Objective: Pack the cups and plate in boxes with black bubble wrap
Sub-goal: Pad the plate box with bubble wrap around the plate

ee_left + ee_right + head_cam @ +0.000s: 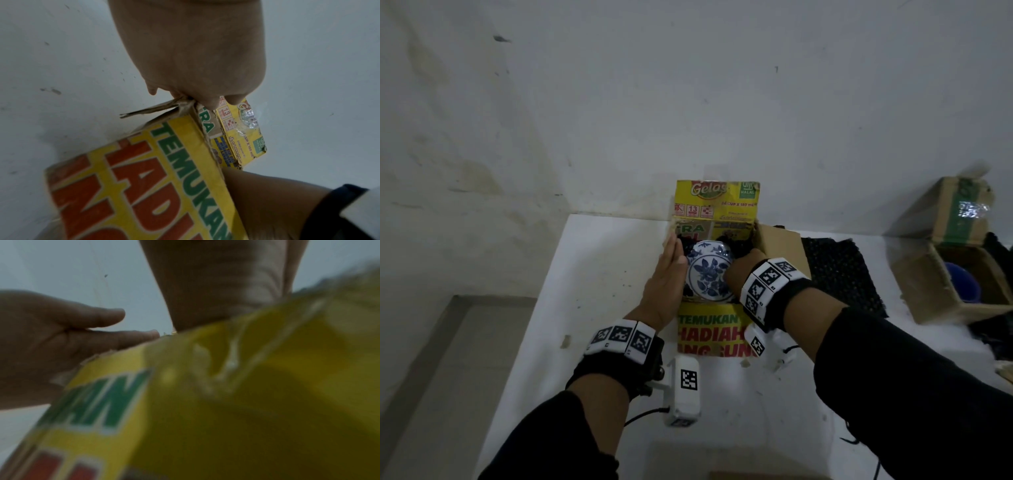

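Observation:
A blue-and-white floral plate (707,274) lies inside the open yellow box (717,198), on black bubble wrap (686,245) that lines it. My left hand (669,263) is flat with straight fingers and presses against the box's left side, just beside the plate. In the left wrist view the left hand (195,56) meets the box (144,178) at its far corner. My right hand (744,270) reaches down into the box at the plate's right edge. Its fingers are hidden inside the box. In the right wrist view the box's front flap (205,402) covers them.
The box stands on a white table (585,274) against a wall. A loose sheet of black bubble wrap (835,270) lies to the right. Farther right stands a brown cardboard box (928,291) holding a blue cup (962,281). The table's left edge drops to the floor.

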Available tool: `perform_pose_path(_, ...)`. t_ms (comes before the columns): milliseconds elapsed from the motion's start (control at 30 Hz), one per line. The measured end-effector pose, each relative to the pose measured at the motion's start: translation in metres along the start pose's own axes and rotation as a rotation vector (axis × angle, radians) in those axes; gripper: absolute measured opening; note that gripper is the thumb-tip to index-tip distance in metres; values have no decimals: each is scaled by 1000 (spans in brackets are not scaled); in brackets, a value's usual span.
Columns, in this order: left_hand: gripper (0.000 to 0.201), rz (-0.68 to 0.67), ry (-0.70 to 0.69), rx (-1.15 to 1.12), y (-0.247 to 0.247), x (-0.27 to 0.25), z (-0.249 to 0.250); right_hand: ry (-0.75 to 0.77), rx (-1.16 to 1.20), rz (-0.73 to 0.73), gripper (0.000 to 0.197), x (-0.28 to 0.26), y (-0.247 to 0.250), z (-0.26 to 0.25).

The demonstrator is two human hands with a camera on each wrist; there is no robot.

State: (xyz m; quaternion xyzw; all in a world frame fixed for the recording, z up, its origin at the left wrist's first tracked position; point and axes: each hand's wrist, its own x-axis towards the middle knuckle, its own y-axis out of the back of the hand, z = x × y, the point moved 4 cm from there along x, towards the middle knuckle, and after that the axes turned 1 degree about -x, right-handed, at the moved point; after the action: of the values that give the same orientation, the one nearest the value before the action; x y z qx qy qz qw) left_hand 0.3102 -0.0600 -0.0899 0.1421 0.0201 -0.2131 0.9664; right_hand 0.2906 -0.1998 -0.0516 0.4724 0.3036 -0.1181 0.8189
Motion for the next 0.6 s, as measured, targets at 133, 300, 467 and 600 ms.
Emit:
perform_pose_path(133, 51, -9, 9, -16, 0, -1, 3, -84, 100, -25, 34, 7, 1, 0)
perform_pose_path(300, 58, -5, 10, 10, 0, 0, -1, -102, 15, -112, 40, 10, 1, -2)
perform_pose_path(467, 52, -7, 7, 35, 0, -1, 1, -92, 16, -193, 14, 3, 8, -4)
perform_pose_path(600, 62, 7, 3, 9, -1, 1, 1, 14, 63, -31, 30, -34, 27, -1)
